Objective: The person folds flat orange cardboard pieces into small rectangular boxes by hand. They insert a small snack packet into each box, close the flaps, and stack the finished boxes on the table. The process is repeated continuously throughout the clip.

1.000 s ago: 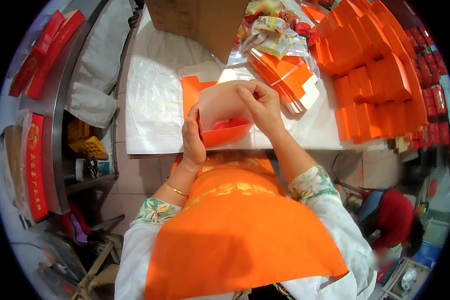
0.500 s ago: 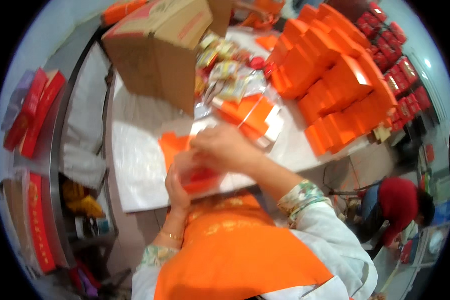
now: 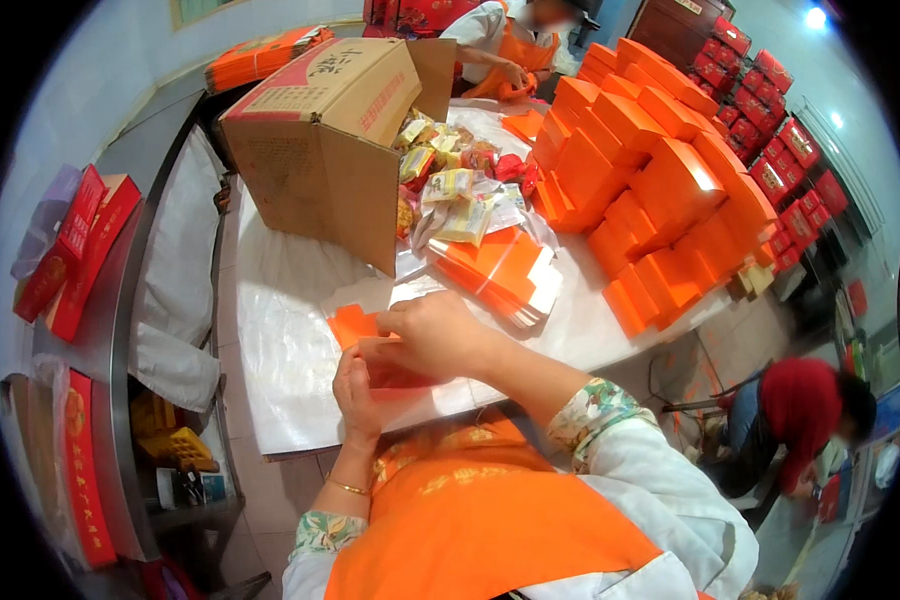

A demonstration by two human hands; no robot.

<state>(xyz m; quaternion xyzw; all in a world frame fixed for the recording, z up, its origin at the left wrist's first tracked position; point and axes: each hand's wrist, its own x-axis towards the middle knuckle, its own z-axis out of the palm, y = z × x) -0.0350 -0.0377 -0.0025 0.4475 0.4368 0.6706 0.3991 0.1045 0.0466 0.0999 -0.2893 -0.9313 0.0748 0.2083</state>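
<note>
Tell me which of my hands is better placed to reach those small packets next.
Probably the right hand: it is closer to the small packets, over the held orange box, while the left hand, farther back, supports the box's side.

The white-covered tabletop [image 3: 285, 390] bears a cardboard carton [image 3: 305, 185] beyond the left hand [image 3: 355, 395]; past the right hand [image 3: 438, 332], a stack of flat orange box blanks [image 3: 502, 268], then piled wrapped packets [image 3: 454, 188]; farther right, stacked orange boxes [image 3: 660, 200].

Bright overall; a light [image 3: 815, 18] glares at upper right, the white-covered table [image 3: 290, 385] gleams, and fisheye distortion bends straight edges toward black corners.
</note>
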